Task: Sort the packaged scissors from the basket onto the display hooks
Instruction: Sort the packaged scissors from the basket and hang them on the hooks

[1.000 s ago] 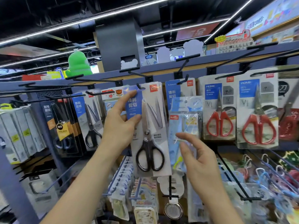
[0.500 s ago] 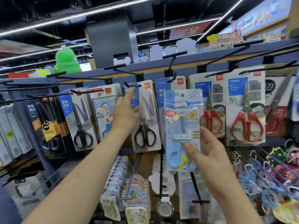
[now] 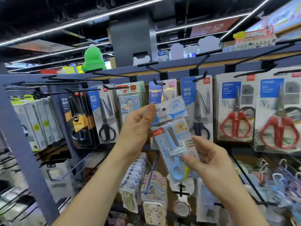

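Left hand (image 3: 136, 126): we've got thumb and fingers pinching the top edge of the blue pack (image 3: 175, 142), up by its clear header flap.
Right hand (image 3: 210, 165): our thumb presses the pack's lower right side, the fingers curled behind it — a firm pinch.
Blue pack: a small pair of light-blue scissors on a card with a bear print, tilted, top leaning left, held in the air in front of the rack, on no hook.
Behind it: a hanging pack with a blue label (image 3: 160, 90), mostly covered by what we hold.
Hooks (image 3: 157, 82): black pegs jutting from the rail, several bare at the tip.
Left of us: black-handled scissors (image 3: 106, 111) and a cartoon pack (image 3: 130, 100) hanging side by side.
Right of us: navy-handled scissors (image 3: 197, 108), then two red-handled packs (image 3: 235, 108), all hung.
Basket: we can't see it from here.
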`<state>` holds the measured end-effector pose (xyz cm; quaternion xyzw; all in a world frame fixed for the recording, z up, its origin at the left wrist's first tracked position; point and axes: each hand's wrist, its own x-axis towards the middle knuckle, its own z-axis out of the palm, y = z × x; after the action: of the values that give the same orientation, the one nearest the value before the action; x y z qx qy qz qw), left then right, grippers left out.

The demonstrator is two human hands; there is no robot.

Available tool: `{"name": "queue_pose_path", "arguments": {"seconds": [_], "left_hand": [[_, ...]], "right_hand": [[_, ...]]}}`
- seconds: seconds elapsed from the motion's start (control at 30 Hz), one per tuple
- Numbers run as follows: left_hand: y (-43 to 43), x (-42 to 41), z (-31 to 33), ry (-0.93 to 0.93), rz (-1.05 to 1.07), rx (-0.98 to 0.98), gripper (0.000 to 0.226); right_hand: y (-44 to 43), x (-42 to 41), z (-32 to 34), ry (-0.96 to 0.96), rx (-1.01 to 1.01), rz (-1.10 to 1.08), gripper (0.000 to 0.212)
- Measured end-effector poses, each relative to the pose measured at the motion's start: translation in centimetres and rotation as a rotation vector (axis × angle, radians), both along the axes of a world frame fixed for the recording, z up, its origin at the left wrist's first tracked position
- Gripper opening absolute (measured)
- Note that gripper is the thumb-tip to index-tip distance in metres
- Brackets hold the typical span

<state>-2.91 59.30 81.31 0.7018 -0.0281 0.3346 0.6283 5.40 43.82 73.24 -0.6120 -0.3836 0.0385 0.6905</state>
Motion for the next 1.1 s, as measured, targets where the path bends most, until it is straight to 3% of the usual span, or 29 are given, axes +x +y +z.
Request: {"name": "queue_pose_path", "arguments": {"seconds": [0.13,0.33,0.57,0.67,0.8,0.93,1.1], "left_hand": [[1.2,-1.6,0.0,-0.101,0.24,0.041,0.009],[5.1,-3.0,2.5,-0.249,0.463,0.055,0.011],[9.2,-2.9,5.2,-0.299,0.743,0.225,0.014],[10.1,-2.5,5.4,-0.25,0.723,0.189,0.01],[10.4,-2.6,5.8,-0.128,0.557,0.012,0.013],[11.1,-2.9,6.5,-0.067,0.381,-0.134,0.016],[12.0,-2.4,6.1,-0.024,0.369,-0.111,0.009]], "right_hand": [[1.8,-0.8,-0.1,-0.018,-0.007,0.04,0.037],[6.0,-2.6,0.9,-0.059,-0.072,0.118,0.014],[10.1,-4.3,2.9,-0.076,0.018,0.093,0.016],[10.9,-4.9,3.3,-0.061,0.022,0.087,0.034],[11.4,-4.9,3.2,-0.074,0.002,0.075,0.006],[11.4,-5.0,3.5,-0.087,-0.017,0.077,0.005],[11.9,-5.0,3.4,-0.056,-0.06,0.085,0.007]]}}
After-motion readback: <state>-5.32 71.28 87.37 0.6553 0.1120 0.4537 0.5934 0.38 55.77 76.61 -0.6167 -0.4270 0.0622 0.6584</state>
